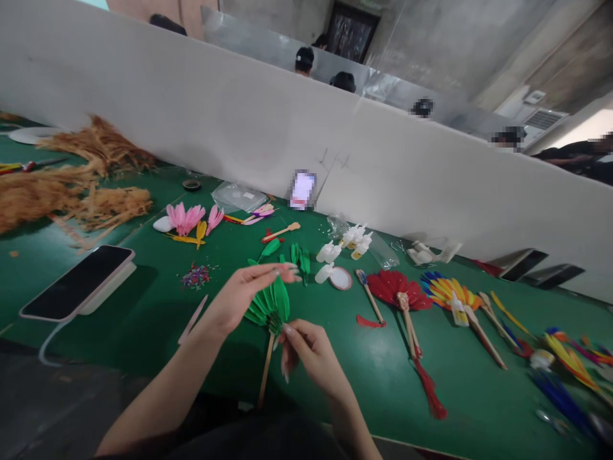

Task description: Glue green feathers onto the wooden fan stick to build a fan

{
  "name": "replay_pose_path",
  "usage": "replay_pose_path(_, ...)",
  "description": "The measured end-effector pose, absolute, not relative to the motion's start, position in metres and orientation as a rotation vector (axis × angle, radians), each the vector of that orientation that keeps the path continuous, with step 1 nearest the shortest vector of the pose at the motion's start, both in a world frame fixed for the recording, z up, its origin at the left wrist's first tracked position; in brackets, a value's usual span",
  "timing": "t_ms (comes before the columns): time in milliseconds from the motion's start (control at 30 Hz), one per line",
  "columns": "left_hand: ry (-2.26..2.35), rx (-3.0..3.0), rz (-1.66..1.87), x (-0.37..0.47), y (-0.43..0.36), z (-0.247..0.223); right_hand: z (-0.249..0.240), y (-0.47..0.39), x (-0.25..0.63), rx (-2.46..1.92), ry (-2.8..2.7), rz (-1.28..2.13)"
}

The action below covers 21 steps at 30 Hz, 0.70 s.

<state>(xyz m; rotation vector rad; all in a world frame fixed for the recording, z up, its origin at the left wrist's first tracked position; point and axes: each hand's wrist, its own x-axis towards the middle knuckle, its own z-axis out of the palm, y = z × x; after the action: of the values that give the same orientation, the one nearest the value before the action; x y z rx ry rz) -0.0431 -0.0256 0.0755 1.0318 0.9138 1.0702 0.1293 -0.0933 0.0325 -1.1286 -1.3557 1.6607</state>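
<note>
A fan of green feathers (262,305) on a thin wooden handle (266,374) lies in front of me at the table's near side. My left hand (251,287) is over the top of the fan, its fingers stretched out to the right; it partly hides the feathers. Low on the fan's right side, my right hand (304,348) pinches the base of a green feather (281,300) between thumb and finger, close to where the feathers meet the handle. Loose green feathers (300,259) lie just beyond my hands.
Small glue bottles (354,239) and a round dish (340,278) stand ahead. Red (395,291) and yellow-blue (450,291) feather fans lie right. Pink feathers (186,219), beads (195,276) and a phone (79,281) lie left. A white partition (215,134) bounds the green table.
</note>
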Motion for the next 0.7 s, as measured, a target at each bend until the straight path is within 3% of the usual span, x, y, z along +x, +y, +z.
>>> replay_pose_path(133, 1.004, 0.994, 1.226, -0.054, -0.019, 0.074, 0.026, -0.092, 0.127, -1.147, -1.286, 1.672)
replay_pose_path(300, 0.974, 1.052, 0.784, -0.035, -0.033, 0.058, 0.022, -0.08, 0.119, -1.187, -1.3, 1.633)
replay_pose_path(367, 1.02, 1.077, 0.783, -0.03, -0.031, 0.05, 0.019, -0.075, 0.119, -1.207, -1.398, 1.606)
replay_pose_path(533, 1.386, 1.233, 1.053, -0.058, 0.024, 0.028, 0.002, -0.058, 0.145, -1.464, -1.391, 1.087)
replay_pose_path(700, 1.77, 1.59, 0.745, -0.091, 0.073, -0.001, -0.022, -0.023, 0.188, -1.632, -1.261, 0.606)
